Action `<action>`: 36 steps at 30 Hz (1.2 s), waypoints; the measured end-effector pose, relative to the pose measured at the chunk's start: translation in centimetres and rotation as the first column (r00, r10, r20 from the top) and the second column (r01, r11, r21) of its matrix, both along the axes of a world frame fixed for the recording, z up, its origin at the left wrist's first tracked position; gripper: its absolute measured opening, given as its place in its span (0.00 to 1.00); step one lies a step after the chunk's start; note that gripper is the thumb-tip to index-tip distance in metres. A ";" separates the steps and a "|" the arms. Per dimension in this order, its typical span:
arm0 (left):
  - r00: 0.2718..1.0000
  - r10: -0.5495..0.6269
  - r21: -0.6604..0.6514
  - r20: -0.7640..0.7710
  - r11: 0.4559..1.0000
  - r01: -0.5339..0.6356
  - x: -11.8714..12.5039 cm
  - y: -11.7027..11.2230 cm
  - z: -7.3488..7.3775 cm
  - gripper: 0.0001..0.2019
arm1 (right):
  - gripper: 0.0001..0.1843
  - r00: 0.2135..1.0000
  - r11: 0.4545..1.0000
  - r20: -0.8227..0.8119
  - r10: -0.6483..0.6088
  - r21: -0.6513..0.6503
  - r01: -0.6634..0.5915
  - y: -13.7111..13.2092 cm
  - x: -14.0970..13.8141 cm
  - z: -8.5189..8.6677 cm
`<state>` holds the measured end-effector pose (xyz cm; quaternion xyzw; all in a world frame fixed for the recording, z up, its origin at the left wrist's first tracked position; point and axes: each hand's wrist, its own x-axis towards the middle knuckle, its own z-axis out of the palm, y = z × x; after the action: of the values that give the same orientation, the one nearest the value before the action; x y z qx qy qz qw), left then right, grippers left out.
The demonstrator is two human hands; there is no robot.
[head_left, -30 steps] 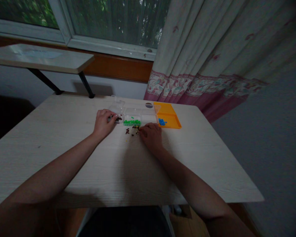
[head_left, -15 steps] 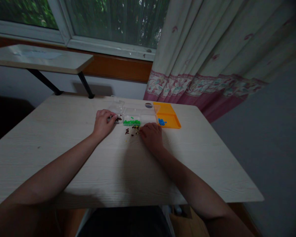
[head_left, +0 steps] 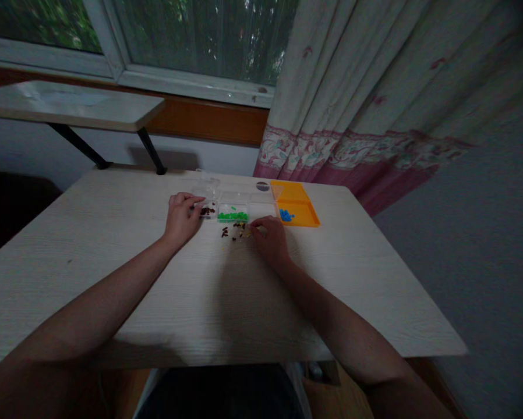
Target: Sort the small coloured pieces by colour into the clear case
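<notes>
My left hand rests at the left side of a clear plastic box holding small dark brown pieces. Its thumb and forefinger are apart, with nothing visible between them. Beside that box, another clear compartment holds bright green pieces. My right hand is just right of a loose pile of dark and yellowish pieces on the table. Its thumb and forefinger come together at the pile's edge; anything between the tips is too small to make out.
An orange box with its lid folded back holds blue pieces, right of the clear boxes. A round dark spot lies behind them. A raised shelf stands at the back left of the pale table; a curtain hangs behind.
My left thumb and forefinger have parted and drawn slightly back from the brown pieces. The right hand has shifted slightly right, its thumb and forefinger now showing as a pinch.
</notes>
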<state>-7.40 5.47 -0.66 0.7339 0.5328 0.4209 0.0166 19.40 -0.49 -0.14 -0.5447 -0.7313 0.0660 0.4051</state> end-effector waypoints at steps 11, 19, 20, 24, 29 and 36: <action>0.943 -0.291 0.122 -0.159 0.942 0.311 2.0 -2.8 1.6 0.14 | 0.08 0.952 0.989 -0.303 0.037 -0.126 -0.078 -1.2 -1.4 -0.1; 0.828 -0.449 0.117 -0.336 0.853 0.509 3.7 -4.7 2.3 0.14 | 0.12 0.897 0.958 -0.429 0.104 -0.201 -0.207 -2.3 -2.9 0.3; 0.830 -0.445 0.124 -0.336 0.853 0.508 3.7 -4.7 2.4 0.13 | 0.12 0.896 0.957 -0.433 0.100 -0.205 -0.206 -2.3 -2.9 0.3; 0.834 -0.433 0.148 -0.344 0.851 0.503 3.7 -4.6 2.5 0.11 | 0.13 0.896 0.958 -0.424 0.129 -0.181 -0.224 -2.3 -2.9 0.5; 0.824 -0.423 0.169 -0.377 0.843 0.510 3.6 -4.5 2.3 0.10 | 0.12 0.923 0.974 -0.355 0.151 -0.107 -0.201 -2.2 -2.8 0.3; 0.829 -0.432 0.175 -0.355 0.841 0.513 3.5 -4.4 2.1 0.09 | 0.11 0.941 0.979 -0.279 0.193 -0.007 -0.203 -2.0 -2.5 0.0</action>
<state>-3.87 1.11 1.46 0.8943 0.2684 0.3534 -0.0580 16.87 -2.49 -0.11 -0.4609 -0.7172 0.1951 0.4849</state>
